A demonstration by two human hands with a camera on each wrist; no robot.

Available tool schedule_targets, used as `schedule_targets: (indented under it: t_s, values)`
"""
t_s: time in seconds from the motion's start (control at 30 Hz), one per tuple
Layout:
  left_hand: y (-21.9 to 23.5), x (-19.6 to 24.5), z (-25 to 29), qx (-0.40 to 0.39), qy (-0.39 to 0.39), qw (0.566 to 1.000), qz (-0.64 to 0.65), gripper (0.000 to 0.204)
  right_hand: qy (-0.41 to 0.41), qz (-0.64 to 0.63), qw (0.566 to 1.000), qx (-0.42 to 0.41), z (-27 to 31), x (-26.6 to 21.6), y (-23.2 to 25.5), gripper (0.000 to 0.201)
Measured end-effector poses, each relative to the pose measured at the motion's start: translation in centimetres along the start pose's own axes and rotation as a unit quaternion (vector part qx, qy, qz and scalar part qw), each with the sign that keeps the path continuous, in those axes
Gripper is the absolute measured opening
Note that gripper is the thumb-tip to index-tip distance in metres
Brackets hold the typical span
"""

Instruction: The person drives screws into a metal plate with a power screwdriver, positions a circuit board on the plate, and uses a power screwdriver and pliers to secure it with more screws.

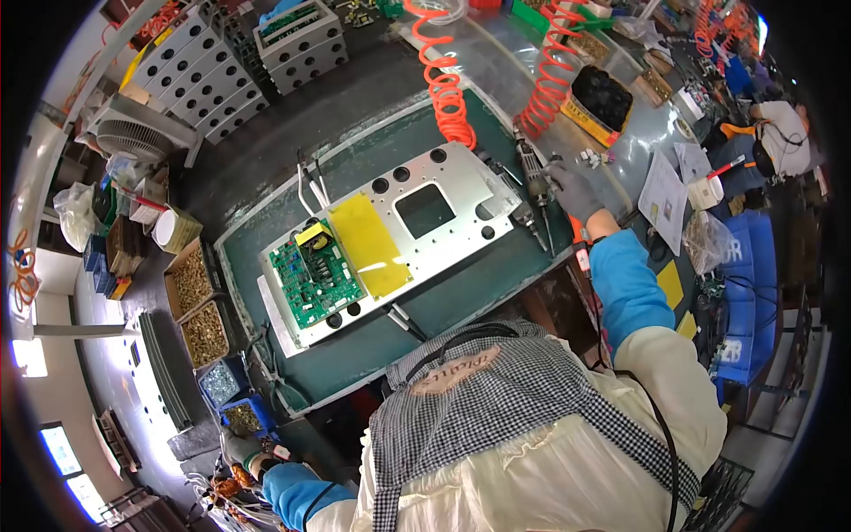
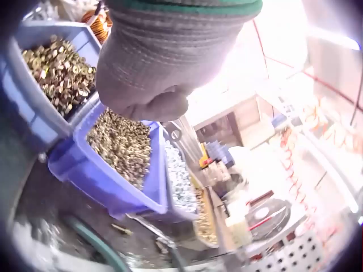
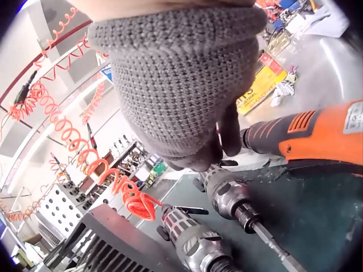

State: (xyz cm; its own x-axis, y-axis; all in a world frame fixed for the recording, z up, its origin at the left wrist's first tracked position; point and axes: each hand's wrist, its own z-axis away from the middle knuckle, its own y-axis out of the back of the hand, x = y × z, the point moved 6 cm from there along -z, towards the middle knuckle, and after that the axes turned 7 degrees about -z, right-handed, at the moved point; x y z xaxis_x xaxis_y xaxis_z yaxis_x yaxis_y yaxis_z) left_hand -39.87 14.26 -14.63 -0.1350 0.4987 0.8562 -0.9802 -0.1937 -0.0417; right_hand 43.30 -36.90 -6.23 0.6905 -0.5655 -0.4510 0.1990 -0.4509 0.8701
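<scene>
My right hand (image 1: 574,188), in a grey knit glove, has its fingers bent around the rear of a pneumatic screwdriver (image 3: 229,195). A second pneumatic screwdriver (image 3: 195,241) lies beside it on the green mat. Over the small parts bins, my gloved left hand (image 2: 159,73) hangs close above a blue bin (image 2: 108,184) of small brass-coloured parts; its fingers are curled under, and I cannot tell whether they hold anything. In front of me lies a metal panel (image 1: 470,182) with a green circuit board (image 1: 306,279) and a yellow sheet (image 1: 365,244).
An orange power tool (image 3: 317,136) lies right of the screwdrivers. Red coiled hoses (image 1: 443,80) hang over the mat's far edge. More parts bins (image 1: 191,284) stand at the left, and stacked grey metal housings (image 1: 199,75) at the back left. Paper sheets (image 1: 663,202) lie at right.
</scene>
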Motion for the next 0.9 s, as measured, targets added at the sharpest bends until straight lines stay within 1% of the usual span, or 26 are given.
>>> schedule_targets:
  t_s: [0.03, 0.07, 0.1, 0.13, 0.17, 0.2, 0.23, 0.27, 0.3, 0.33, 0.37, 0.4, 0.43, 0.47, 0.5, 0.57, 0.6, 0.63, 0.67, 0.7, 0.73, 0.77, 0.8, 0.87, 0.9]
  values:
    - [-0.3, -0.4, 0.4, -0.046, 0.020, 0.990, 0.129, 0.014, -0.009, 0.029, 1.000, -0.003, -0.3, 0.6, 0.4, 0.029]
    - [-0.5, -0.5, 0.9, -0.091, 0.039, 0.962, 0.255, 0.011, -0.017, 0.058, 0.998, -0.006, -0.5, 1.2, 0.7, 0.028]
    - [-1.0, -0.2, 1.5, -0.134, 0.054, 0.915, 0.377, 0.007, 0.003, 0.098, 0.995, -0.033, -0.2, 1.9, 0.9, 0.028]
    - [-2.6, 0.0, 3.8, -0.130, 0.027, 0.924, 0.359, 0.012, 0.025, 0.138, 0.988, -0.059, 0.4, 3.0, 1.1, 0.028]
    - [-4.7, -0.2, 6.0, -0.155, 0.036, 0.926, 0.342, 0.013, 0.046, 0.178, 0.979, -0.085, 0.9, 3.3, 1.0, 0.028]
    - [-6.7, -0.5, 8.1, -0.178, 0.045, 0.928, 0.324, 0.015, 0.009, 0.206, 0.965, -0.163, 1.4, 3.3, 0.9, 0.029]
    - [-7.4, -0.6, 9.3, -0.200, 0.052, 0.930, 0.305, 0.016, 0.052, 0.235, 0.949, -0.202, 2.3, 3.2, 0.5, 0.031]
    - [-7.3, -3.1, 7.2, -0.480, 0.169, 0.774, 0.376, 0.022, 0.100, 0.262, 0.929, -0.241, 3.2, 3.7, 0.1, 0.033]
    - [-9.4, -2.5, 10.5, -0.368, -0.008, 0.916, 0.163, 0.024, 0.155, 0.284, 0.905, -0.277, 3.9, 4.1, -0.8, 0.035]
    - [-12.1, -3.1, 13.0, -0.338, 0.057, 0.911, 0.230, 0.027, 0.153, 0.276, 0.906, -0.283, 3.9, 4.6, -0.9, 0.037]
    - [-17.6, -0.6, 20.2, -0.190, -0.091, 0.976, 0.055, 0.030, 0.157, 0.266, 0.906, -0.289, 3.4, 4.6, -0.8, 0.040]
    - [-20.2, 0.0, 23.3, -0.187, -0.097, 0.975, 0.070, 0.033, 0.146, 0.264, 0.903, -0.306, 2.9, 3.0, 0.1, 0.042]
    - [-20.6, -0.5, 22.4, -0.275, -0.160, 0.942, -0.105, 0.034, 0.132, 0.263, 0.899, -0.324, 2.9, 2.1, 0.4, 0.044]
    - [-21.7, -1.3, 22.6, -0.314, -0.097, 0.940, -0.087, 0.031, 0.154, 0.250, 0.908, -0.300, 3.2, 3.6, -0.3, 0.047]
    - [-23.7, -2.5, 23.5, -0.357, -0.033, 0.931, -0.066, 0.028, 0.170, 0.238, 0.916, -0.276, 3.6, 5.4, -0.6, 0.049]
    - [-27.4, -3.3, 26.7, -0.406, -0.004, 0.906, -0.123, 0.027, 0.245, 0.234, 0.932, -0.125, 4.1, 5.5, 0.7, 0.045]
    - [-29.2, -3.5, 28.2, -0.421, 0.011, 0.898, -0.131, 0.026, 0.102, -0.060, 0.990, -0.074, 3.2, 6.2, 1.9, 0.040]
    - [-30.8, -3.8, 29.5, -0.438, 0.028, 0.887, -0.140, 0.025, -0.060, -0.345, 0.936, -0.018, 3.2, 7.2, 2.3, 0.034]
    - [-32.4, -4.2, 30.6, -0.471, 0.023, 0.866, -0.166, 0.025, -0.127, -0.496, 0.859, 0.017, 3.5, 6.8, 2.7, 0.031]
    - [-33.9, -4.5, 31.5, -0.506, 0.018, 0.841, -0.193, 0.025, -0.180, -0.630, 0.751, 0.075, 4.0, 6.4, 3.1, 0.028]
    - [-35.5, -4.4, 32.3, -0.532, -0.010, 0.818, -0.219, 0.021, -0.168, -0.660, 0.722, 0.124, 3.7, 3.9, 4.9, 0.030]
    - [-37.0, -4.3, 33.2, -0.558, -0.036, 0.792, -0.245, 0.017, -0.116, -0.646, 0.740, 0.149, 3.0, -0.2, 7.2, 0.032]
    - [-38.7, -4.1, 33.9, -0.550, -0.115, 0.772, -0.296, 0.019, -0.045, -0.614, 0.770, 0.170, 2.4, -4.9, 9.7, 0.035]
    - [-41.2, -4.8, 34.4, -0.561, -0.169, 0.757, -0.291, 0.022, 0.124, -0.537, 0.814, 0.183, 1.7, -14.3, 13.2, 0.040]
    - [-42.2, -4.6, 35.0, -0.568, -0.197, 0.747, -0.284, 0.023, 0.198, -0.524, 0.810, 0.173, 1.4, -18.3, 14.0, 0.043]
